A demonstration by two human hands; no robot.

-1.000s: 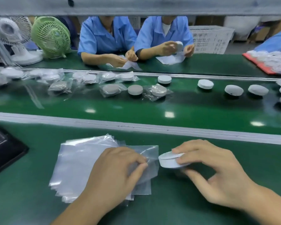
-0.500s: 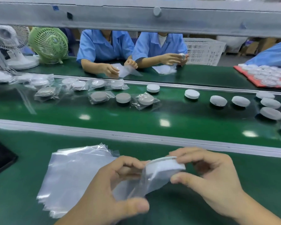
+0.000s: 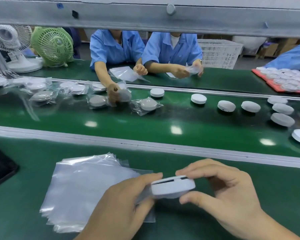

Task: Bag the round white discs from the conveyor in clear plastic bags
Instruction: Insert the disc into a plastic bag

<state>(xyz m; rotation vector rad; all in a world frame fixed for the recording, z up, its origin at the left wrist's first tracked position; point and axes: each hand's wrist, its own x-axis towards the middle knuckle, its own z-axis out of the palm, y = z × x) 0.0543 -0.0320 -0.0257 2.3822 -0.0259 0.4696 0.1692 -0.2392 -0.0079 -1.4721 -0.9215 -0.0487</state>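
White disc (image 3: 173, 187), dark slit along its rim, pinched by left hand (image 3: 121, 210) and right hand (image 3: 232, 201), perhaps partly bagged.

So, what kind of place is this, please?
Probably a factory packing line: a green conveyor belt carries loose white discs and bagged discs, workers in blue uniforms sit opposite, and a stack of clear bags lies in front.

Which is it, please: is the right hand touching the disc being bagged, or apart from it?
Touching. The head view shows the right hand pinching the disc by its rim from above and below, with no gap visible.
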